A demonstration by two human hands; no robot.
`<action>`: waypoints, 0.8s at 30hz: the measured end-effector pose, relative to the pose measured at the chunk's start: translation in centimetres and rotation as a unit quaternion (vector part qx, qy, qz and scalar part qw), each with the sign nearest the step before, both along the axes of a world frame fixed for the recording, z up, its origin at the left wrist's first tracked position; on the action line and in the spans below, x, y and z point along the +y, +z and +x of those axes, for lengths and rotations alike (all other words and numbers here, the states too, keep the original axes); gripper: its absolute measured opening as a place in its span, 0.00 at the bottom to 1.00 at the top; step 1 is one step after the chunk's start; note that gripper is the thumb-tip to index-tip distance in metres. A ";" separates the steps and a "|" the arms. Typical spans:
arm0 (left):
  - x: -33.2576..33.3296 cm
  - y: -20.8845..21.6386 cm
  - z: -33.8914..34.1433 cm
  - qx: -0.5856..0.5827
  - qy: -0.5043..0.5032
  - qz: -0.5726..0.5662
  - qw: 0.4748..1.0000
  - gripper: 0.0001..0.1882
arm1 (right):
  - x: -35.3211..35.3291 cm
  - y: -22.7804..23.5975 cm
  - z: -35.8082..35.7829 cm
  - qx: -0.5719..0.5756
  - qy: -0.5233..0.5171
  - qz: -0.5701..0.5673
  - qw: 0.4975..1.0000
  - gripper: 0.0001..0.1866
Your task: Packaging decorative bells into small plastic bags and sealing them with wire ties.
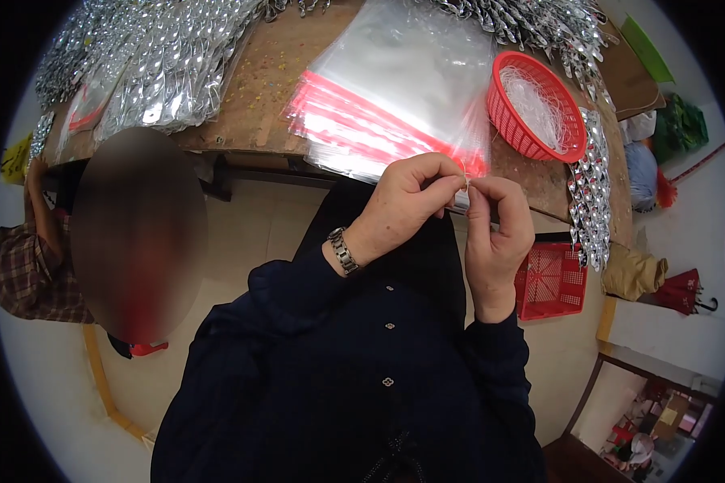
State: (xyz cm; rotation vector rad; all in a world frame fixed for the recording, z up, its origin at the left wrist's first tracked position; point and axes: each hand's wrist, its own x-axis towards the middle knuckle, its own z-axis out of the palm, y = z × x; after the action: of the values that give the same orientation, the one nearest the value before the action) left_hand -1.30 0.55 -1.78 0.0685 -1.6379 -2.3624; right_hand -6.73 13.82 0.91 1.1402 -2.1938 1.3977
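Above the table's near edge, my left hand (403, 197) and my right hand (498, 229) meet fingertip to fingertip, both closed in a pinch. Between them shows a thin pale strand (466, 180); its ends are hidden by the fingers. A fanned stack of clear plastic bags (411, 60) with red-banded ends lies just beyond my hands. To the right of the stack, a red plastic basket (517, 135) holds a tangle of fine clear strands (532, 101).
Silvery teardrop-shaped pieces lie in a big pile (173, 76) at the far left; a strip of them (592, 193) hangs over the table's right edge. A red crate (552, 282) stands on the floor at right. Another person (36, 270) is at the left.
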 end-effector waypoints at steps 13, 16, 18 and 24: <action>0.0 -0.6 0.1 -0.018 -0.002 -0.019 1.000 0.08 | -0.3 -0.4 0.0 0.002 -0.014 0.013 1.000 0.05; 0.1 -0.6 0.2 -0.019 -0.002 -0.010 1.000 0.09 | -0.4 -0.3 0.0 -0.005 -0.014 0.016 1.000 0.04; 0.1 -0.6 0.2 -0.021 -0.004 -0.008 1.000 0.09 | -0.2 -0.1 -0.1 -0.005 -0.016 0.027 0.999 0.03; 0.2 -0.4 0.4 -0.029 0.015 -0.083 0.996 0.09 | -0.1 0.5 -0.1 -0.014 -0.017 0.064 0.998 0.03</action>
State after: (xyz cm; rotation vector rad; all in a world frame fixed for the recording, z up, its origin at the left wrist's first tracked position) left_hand -0.89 0.75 -2.17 0.1290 -1.8399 -2.2130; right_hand -6.84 13.70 1.37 1.1261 -2.3410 1.2817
